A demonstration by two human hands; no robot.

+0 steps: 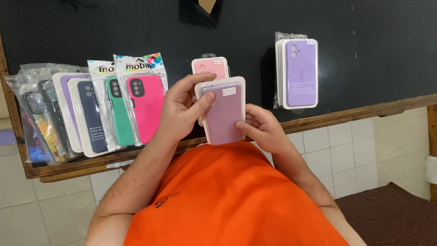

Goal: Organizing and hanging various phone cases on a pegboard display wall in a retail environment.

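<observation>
Head view: packaged cases [114, 109] left, purple stack [298, 73] right.

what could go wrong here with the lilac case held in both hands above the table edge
The lilac case is pinched only by fingertips of the left hand and right hand over the table edge, so it could slip floorwards. It could also knock the pink case just behind it.

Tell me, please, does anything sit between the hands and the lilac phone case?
Nothing visible does: the left hand and right hand both grip the lilac phone case directly, above the pink case on the table.
</observation>
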